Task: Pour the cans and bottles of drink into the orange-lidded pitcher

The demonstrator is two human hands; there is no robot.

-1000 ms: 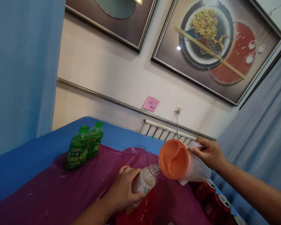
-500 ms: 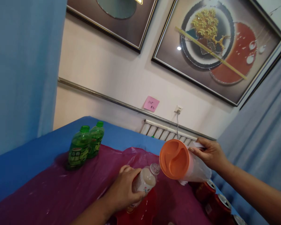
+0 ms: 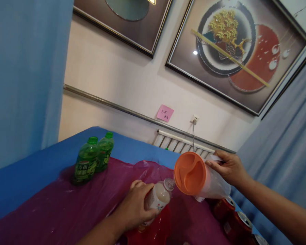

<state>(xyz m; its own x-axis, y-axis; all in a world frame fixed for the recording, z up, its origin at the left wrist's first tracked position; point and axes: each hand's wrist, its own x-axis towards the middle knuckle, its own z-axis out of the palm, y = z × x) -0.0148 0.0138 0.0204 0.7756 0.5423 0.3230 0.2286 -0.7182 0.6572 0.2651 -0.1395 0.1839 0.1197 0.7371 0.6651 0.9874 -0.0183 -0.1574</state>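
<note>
Wrapped in my left hand (image 3: 134, 206) is a small clear bottle (image 3: 160, 196) with a printed label and pale, cloudy contents; it leans to the right, its mouth uncapped. My right hand (image 3: 229, 168) grips the handle of a translucent pitcher (image 3: 216, 183), which is tipped far over to the left. The pitcher's orange lid (image 3: 190, 173) faces the bottle mouth, very close to it. Whether liquid runs between them is hard to make out. Below the bottle sits a red basin (image 3: 160, 226), partly hidden by my left hand and cut off by the lower edge.
Two green bottles (image 3: 86, 163) without caps stand at the left. Several red drink cans (image 3: 237, 226) line the right side. A purple plastic sheet (image 3: 53, 207) covers part of the blue table (image 3: 132, 149). Behind are a radiator (image 3: 178, 145) and a metal rail (image 3: 112, 106).
Almost nothing differs. Both hands hold the bottle and the tilted pitcher in practically the same place as before.
</note>
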